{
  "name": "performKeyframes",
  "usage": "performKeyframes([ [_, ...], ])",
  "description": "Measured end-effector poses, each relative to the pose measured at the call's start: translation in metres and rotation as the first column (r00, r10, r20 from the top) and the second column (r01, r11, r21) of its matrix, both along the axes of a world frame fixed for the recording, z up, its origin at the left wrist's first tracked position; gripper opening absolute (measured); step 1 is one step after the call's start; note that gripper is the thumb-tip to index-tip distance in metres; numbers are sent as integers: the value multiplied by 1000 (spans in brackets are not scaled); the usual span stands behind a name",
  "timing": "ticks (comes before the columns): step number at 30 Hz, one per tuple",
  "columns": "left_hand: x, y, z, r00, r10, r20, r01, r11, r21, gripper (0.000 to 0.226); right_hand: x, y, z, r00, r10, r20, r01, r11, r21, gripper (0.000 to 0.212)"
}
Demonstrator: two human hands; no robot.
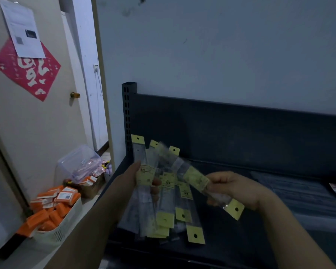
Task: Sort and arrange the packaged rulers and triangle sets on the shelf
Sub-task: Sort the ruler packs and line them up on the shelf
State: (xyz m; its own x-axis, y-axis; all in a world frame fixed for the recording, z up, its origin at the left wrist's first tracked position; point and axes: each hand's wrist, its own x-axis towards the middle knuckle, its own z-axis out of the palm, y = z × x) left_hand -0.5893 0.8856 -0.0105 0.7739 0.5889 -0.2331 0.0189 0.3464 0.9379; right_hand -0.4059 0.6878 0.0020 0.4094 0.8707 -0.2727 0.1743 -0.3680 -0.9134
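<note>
Our left hand (138, 179) grips a fanned bundle of packaged rulers (159, 193) above the dark shelf (241, 133); our right hand (233, 189) pinches one tilted ruler packet (206, 185) beside the bundle.

Dim rm: pale wall (221, 55), beige door (37, 129).
</note>
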Motion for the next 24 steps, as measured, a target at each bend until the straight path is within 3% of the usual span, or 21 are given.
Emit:
performKeyframes([
  [3,-1,6,5,990,-138,-2,137,978,161,40,6,3,8,982,185,49,-179,979,-96,25],
  [6,-6,6,13,979,-201,29,192,961,197,25,10,8,17,970,227,91,-217,970,-108,37],
  [11,-22,8,14,908,-416,-38,413,908,-74,57,11,23,18,976,56,210,-39,996,-84,45],
  [14,-26,9,10,904,-426,-20,425,903,-61,51,5,35,12,941,-153,300,150,988,36,46],
  [17,-33,7,14,898,-440,21,439,892,-107,45,-2,44,6,934,-274,230,240,956,167,44],
  [19,-33,5,17,927,-374,-8,371,922,-112,42,-5,43,5,937,-222,269,193,973,129,32],
  [22,-15,6,22,970,-244,6,243,961,-130,46,-9,34,4,926,2,378,39,994,-102,10],
  [24,2,3,26,974,-213,79,225,956,-190,47,-5,23,1,933,-25,358,57,995,-79,11],
])
